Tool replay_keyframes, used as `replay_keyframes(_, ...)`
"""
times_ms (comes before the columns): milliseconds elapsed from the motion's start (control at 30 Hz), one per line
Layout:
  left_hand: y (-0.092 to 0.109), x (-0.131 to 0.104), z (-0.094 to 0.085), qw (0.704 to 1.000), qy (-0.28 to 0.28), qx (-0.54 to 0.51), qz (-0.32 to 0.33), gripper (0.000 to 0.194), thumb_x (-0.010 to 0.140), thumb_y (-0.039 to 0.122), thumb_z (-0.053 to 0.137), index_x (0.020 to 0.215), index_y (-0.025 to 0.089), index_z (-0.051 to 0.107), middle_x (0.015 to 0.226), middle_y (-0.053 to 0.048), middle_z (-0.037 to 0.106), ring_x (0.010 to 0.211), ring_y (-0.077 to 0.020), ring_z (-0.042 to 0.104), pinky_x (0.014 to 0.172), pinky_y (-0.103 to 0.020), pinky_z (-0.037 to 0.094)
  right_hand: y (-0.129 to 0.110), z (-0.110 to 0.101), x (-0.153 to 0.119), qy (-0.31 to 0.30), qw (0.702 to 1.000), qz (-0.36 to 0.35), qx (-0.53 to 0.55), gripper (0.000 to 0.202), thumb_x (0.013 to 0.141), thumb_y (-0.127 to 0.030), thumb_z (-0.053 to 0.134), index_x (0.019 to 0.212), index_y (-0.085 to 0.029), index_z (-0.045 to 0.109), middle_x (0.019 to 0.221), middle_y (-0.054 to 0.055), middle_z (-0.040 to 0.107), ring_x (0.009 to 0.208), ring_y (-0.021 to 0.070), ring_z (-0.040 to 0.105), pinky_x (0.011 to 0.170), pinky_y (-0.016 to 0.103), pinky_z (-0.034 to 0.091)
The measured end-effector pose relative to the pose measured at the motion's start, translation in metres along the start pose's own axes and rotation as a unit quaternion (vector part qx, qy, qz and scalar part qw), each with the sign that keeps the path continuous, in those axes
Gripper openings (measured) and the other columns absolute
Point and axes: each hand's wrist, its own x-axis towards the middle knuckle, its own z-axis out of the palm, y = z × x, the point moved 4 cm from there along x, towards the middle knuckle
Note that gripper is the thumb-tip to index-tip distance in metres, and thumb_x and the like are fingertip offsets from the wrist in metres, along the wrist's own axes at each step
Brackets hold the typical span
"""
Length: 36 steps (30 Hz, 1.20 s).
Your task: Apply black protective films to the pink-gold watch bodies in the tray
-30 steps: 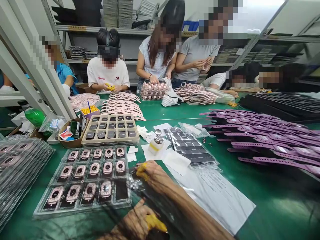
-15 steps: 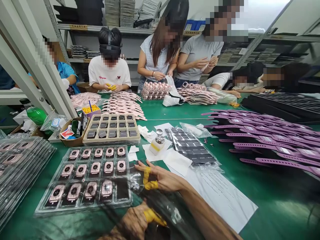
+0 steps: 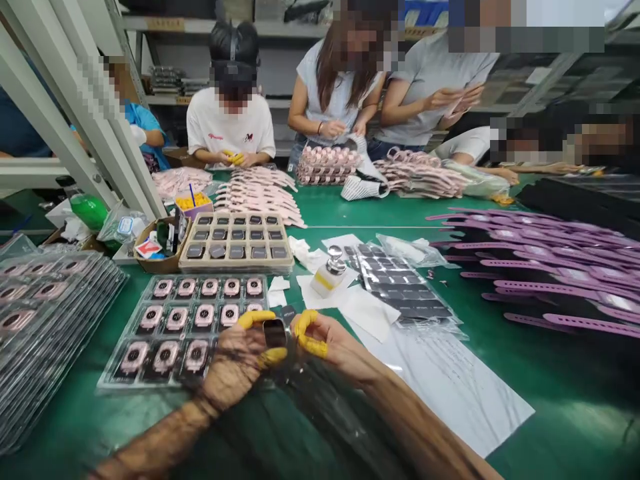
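Observation:
My left hand (image 3: 240, 353), with yellow covers on its fingers, grips a small watch case (image 3: 275, 333) whose dark screen faces up. Just to the right, my right hand (image 3: 325, 340) has its yellow-covered thumb and finger pinched together beside the case; what they hold, if anything, is too small to tell. Beneath and left of my left hand lies a clear tray (image 3: 125, 347) with rows of pink watch cases. Between the hands, a dark card (image 3: 287, 313) shows behind the case.
Behind stands a beige tray (image 3: 235, 263) of dark squares. A pump bottle (image 3: 329, 275) stands on white tissues, near dark film sheets (image 3: 400, 287). Purple straps (image 3: 565, 267) lie right, stacked trays (image 3: 45, 347) left. Several people work across the green table (image 3: 565, 380).
My left hand has risen and now shows the watch case between its fingers. My right hand has closed into a pinch beside it. The whole view has shifted.

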Motion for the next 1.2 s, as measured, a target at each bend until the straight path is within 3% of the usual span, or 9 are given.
replay_keyframes(167,-0.004,-0.005,0.008,0.999,-0.02,-0.011,-0.03,0.069,0.054,0.015,0.095,0.118,0.016,0.068,0.074,0.002,0.072,0.071,-0.0146,0.072,0.073,-0.023,0.058,-0.002,0.0,-0.003,0.07,0.997,0.014,-0.038,0.03,0.07,-0.045,0.091,0.081,-0.025,0.073,0.073,-0.002,0.065,0.057,0.0108,0.055,0.052,0.026,0.046)
replay_keyframes(367,-0.006,-0.007,0.009,0.997,-0.027,0.059,-0.034,0.065,0.062,0.019,0.092,0.123,0.016,0.07,0.077,0.0,0.074,0.071,-0.016,0.072,0.07,-0.026,0.058,-0.006,-0.006,-0.009,0.179,0.982,0.052,-0.043,0.04,0.054,-0.041,0.099,0.082,-0.021,0.079,0.08,0.002,0.074,0.076,0.0155,0.067,0.071,0.028,0.057)
replay_keyframes(767,-0.009,-0.006,0.008,0.989,-0.024,0.142,-0.018,0.064,0.064,0.026,0.09,0.124,0.016,0.071,0.074,-0.001,0.074,0.072,-0.02,0.073,0.071,-0.031,0.06,0.002,0.006,-0.009,0.22,0.972,0.067,-0.053,0.045,0.053,-0.045,0.099,0.084,-0.02,0.078,0.086,0.004,0.076,0.083,0.0202,0.069,0.076,0.034,0.06)
replay_keyframes(1000,-0.005,-0.007,0.008,0.986,-0.021,0.165,-0.008,0.063,0.065,0.025,0.088,0.125,0.015,0.071,0.073,-0.002,0.074,0.072,-0.0202,0.074,0.07,-0.03,0.06,0.003,0.006,-0.009,0.221,0.97,0.071,-0.071,0.038,0.054,-0.049,0.098,0.079,-0.028,0.078,0.087,0.006,0.075,0.085,0.0255,0.068,0.076,0.041,0.062)
replay_keyframes(1200,-0.003,-0.008,0.009,0.984,-0.021,0.176,-0.002,0.061,0.065,0.024,0.088,0.124,0.017,0.072,0.072,0.0,0.073,0.072,-0.02,0.075,0.069,-0.029,0.06,0.005,0.005,-0.01,0.229,0.969,0.069,-0.057,0.043,0.053,-0.044,0.099,0.083,-0.021,0.078,0.085,0.004,0.076,0.083,0.0203,0.068,0.076,0.033,0.06)
